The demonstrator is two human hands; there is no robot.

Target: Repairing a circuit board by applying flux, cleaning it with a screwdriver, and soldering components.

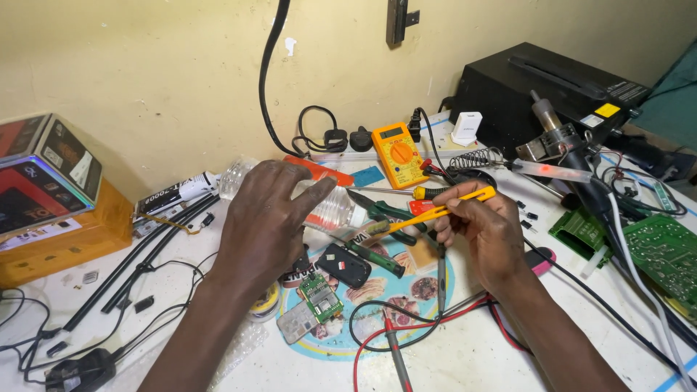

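Two hands work over the cluttered table (472, 363): the right hand (483, 229) pinches one yellow brush (435, 212) between closed fingers, while the left hand (265, 218) hovers spread open and empty over one clear plastic bottle (330, 207). Between them lie one black key fob (345, 265) and one small green circuit board (320, 295); one orange meter (398, 152) sits far, by the wall. Open room remains only along the near right edge.

Small electronics repair workshop. Evidence: white counter (508, 356) crowded with an orange multimeter (398, 154), bare green circuit boards (664, 250), a soldering iron stand with coiled holder (485, 157), test leads (406, 327) and an opened key fob (344, 264). Black box at rear (537, 91) is probably a bench power unit; the angle leaves it uncertain. Plain yellowed wall (145, 65) behind.
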